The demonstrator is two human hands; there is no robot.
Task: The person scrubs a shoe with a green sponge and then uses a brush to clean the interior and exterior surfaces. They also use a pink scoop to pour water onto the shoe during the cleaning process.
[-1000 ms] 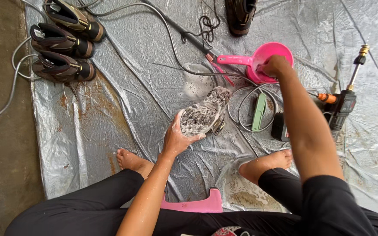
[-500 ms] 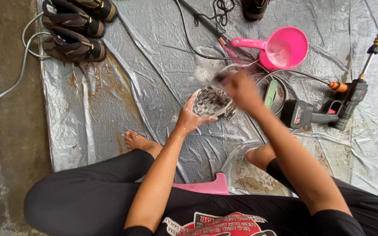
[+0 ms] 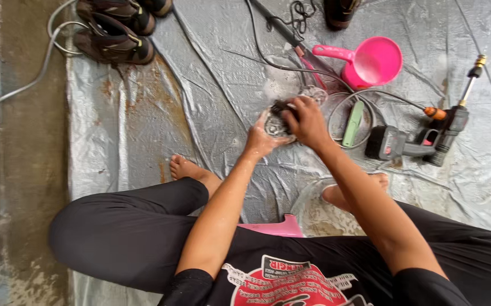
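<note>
While your left hand cups the wet, soapy grey shoe over the silver tarpaulin, right-hand fingers grip a dark scrubber against it. Suds visible; judged mid-wash, rinsing remains.

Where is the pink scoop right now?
In the head view the pink scoop lies on the grey tarp at upper right, untouched, just beyond the right hand, with the cordless spray gun to its right.
</note>
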